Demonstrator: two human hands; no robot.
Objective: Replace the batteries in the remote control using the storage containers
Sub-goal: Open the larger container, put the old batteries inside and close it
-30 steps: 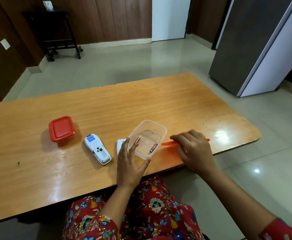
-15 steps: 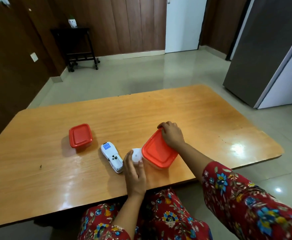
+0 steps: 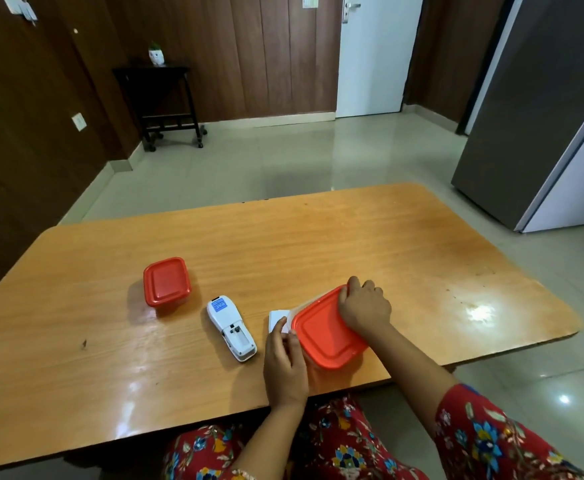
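A clear container with a red lid (image 3: 325,336) sits near the front edge of the wooden table (image 3: 318,244). My right hand (image 3: 365,304) presses on the lid's far right corner. My left hand (image 3: 285,362) holds the container's left side, fingertips at the lid's rim. The white remote control (image 3: 231,327) lies face down to the left, its battery bay open. Its white battery cover (image 3: 277,318) lies between the remote and the container, partly hidden by my fingers. A second closed red-lidded container (image 3: 166,285) stands further left.
A grey refrigerator (image 3: 540,126) stands to the right of the table. A dark side table (image 3: 158,98) with a small plant pot is against the far wall. A white door (image 3: 370,53) is at the back.
My right hand picked up the red lid from the table and set it on the open container holding batteries. It now presses the lid down. The camera view tilted upward.
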